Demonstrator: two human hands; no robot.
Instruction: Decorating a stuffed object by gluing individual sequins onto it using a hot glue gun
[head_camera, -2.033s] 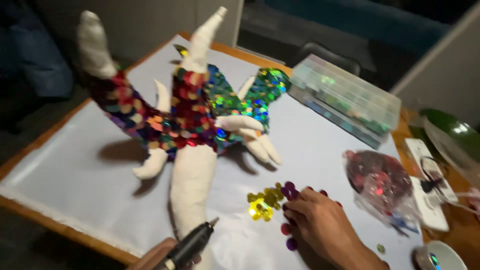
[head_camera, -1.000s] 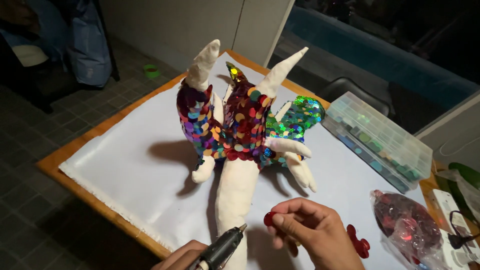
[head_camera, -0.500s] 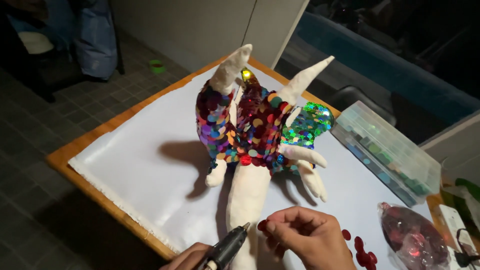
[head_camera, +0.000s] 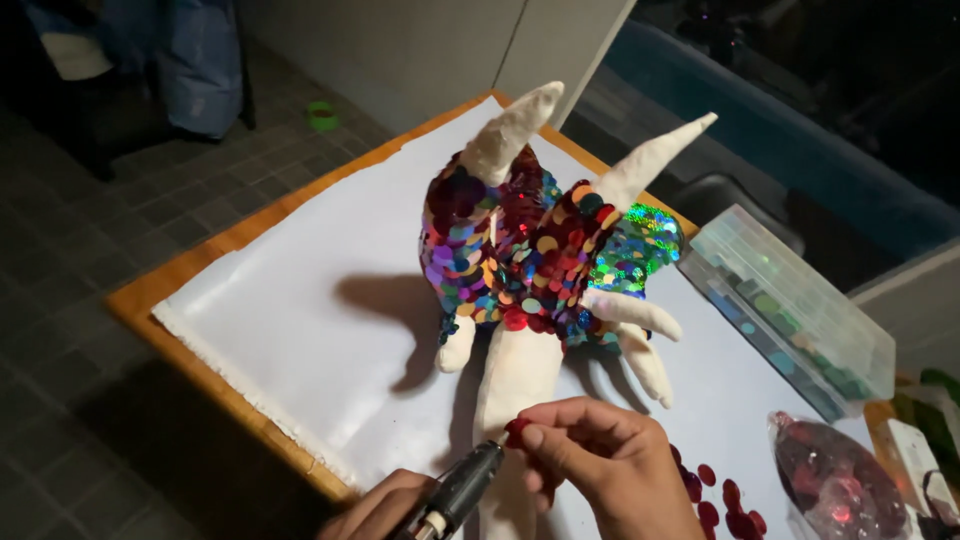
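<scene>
Sequin: we pinched a red sequin (head_camera: 517, 431) low in the frame, just right of centre, touching the tip of the glue gun.
Right hand: our right hand (head_camera: 600, 470) came in from the bottom edge, knuckles up and wrist bent leftward; thumb and forefinger were clamped together on the sequin, the other fingers curled under.
Left hand: our left hand (head_camera: 385, 508) sat at the bottom edge, only partly in frame, fingers wrapped shut around the body of the glue gun.
Glue gun: we held the dark glue gun (head_camera: 460, 490) tilted, nozzle pointing up and right toward the sequin.
Figure: a cream stuffed figure (head_camera: 520, 375) stood in the middle of the frame, its upper body covered in multicoloured sequins, two bare horn-like limbs rising toward the top.
Loose sequins: more red sequins (head_camera: 722, 500) lay on the sheet at lower right, near our right hand.
Bag: a clear bag of reddish sequins (head_camera: 835, 480) lay at the lower right edge.
Box: a clear compartment box (head_camera: 790, 310) stood at the right.
Surface: a white sheet (head_camera: 320, 270) covered the wooden table (head_camera: 150, 290).
</scene>
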